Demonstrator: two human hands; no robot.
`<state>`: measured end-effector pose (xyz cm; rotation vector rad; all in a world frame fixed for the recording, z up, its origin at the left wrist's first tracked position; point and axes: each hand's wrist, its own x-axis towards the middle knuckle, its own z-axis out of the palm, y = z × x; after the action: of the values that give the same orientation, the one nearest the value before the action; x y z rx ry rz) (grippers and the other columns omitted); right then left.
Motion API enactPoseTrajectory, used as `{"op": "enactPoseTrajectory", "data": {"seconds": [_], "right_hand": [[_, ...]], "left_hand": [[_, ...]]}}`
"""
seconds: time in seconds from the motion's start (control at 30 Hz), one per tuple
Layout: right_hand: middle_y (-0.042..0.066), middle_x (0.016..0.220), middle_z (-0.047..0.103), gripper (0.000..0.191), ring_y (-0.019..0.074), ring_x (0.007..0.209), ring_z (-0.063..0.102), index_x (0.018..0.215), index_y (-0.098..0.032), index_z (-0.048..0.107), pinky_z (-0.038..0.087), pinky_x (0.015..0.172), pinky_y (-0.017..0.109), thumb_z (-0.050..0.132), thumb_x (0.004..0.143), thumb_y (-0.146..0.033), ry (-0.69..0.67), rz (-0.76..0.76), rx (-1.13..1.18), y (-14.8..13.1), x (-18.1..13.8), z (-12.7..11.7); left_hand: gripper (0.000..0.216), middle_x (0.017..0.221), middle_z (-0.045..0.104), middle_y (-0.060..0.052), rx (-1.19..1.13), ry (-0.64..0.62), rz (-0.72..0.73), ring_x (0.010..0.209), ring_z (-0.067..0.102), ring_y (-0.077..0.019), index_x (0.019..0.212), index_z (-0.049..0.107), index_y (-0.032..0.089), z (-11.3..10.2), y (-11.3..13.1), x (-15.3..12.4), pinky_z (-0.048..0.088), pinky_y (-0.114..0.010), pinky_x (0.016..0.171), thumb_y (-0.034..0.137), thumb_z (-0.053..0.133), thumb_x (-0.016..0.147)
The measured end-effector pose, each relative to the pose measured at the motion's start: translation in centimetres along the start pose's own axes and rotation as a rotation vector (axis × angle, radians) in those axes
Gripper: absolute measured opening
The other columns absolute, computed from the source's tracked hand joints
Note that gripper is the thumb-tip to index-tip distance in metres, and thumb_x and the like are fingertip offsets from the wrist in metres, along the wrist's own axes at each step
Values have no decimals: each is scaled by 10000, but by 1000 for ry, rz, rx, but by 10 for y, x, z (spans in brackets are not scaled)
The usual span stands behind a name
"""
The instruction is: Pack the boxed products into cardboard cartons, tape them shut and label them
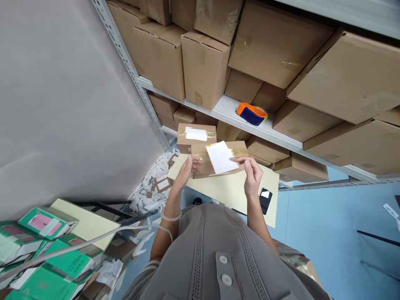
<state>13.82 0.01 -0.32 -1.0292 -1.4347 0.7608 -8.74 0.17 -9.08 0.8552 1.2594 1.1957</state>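
A taped cardboard box sits on the pale yellow table. Over its top is a tilted white paper sheet with a yellow mark at one corner, partly covering another white label with yellow edges. My right hand has its fingers on the right side of this sheet, seemingly pinching it. At the box's left end, my left hand has its fingers apart and slightly blurred, holding nothing. Behind stands a second taped box bearing a white label.
Shelves full of cardboard boxes rise ahead, with an orange and blue tape dispenser on one. A phone lies on the table's right side. White paper scraps litter the floor at left, near stacked green boxes.
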Motion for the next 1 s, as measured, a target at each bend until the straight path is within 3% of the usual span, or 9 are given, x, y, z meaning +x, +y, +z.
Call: {"op": "enactPoseTrajectory", "data": {"seconds": [0.17,0.33,0.47,0.67,0.83,1.0], "right_hand": [[38,781,720,278,208,791,666,840,-226,689,503,763,347,524,964,-412,-54,32,2,4,-5,-8],[5,707,689,152,181,702,646,890,-231,675,493,729,331,602,926,-359,-131,62,-37,9,-5,-14],[3,733,696,113,173,720,652,936,-232,671,487,738,323,600,917,-318,-151,77,-88,13,-2,-18],[33,882,717,157,184,839,668,1005,-225,656,501,822,334,564,885,-267,-199,96,-69,21,3,-23],[62,1122,687,292,203,944,647,1125,-234,623,476,924,370,578,838,-270,-297,115,-66,31,9,-29],[69,1266,631,414,165,799,607,1222,-250,569,473,801,329,626,820,-336,-329,272,-59,50,7,-30]], "left_hand": [[568,1021,695,-97,3,-58,33,710,604,-149,1044,641,170,22,12,-2,488,-279,644,693,533,851],[463,886,673,-48,59,-227,33,689,569,-131,1032,642,182,27,16,-8,475,-275,681,573,696,790],[433,835,628,-16,95,-291,42,746,582,-134,1050,621,191,29,13,-11,482,-277,725,499,743,770],[426,839,605,-11,102,-345,70,816,603,-148,1043,609,198,36,0,-7,489,-311,815,463,763,747],[419,868,590,-23,99,-311,58,789,583,-143,1034,608,195,41,-13,-5,493,-297,750,473,741,749],[343,924,625,-39,79,-230,26,815,601,-152,1022,627,200,41,-17,-8,511,-290,734,435,693,781]]}}
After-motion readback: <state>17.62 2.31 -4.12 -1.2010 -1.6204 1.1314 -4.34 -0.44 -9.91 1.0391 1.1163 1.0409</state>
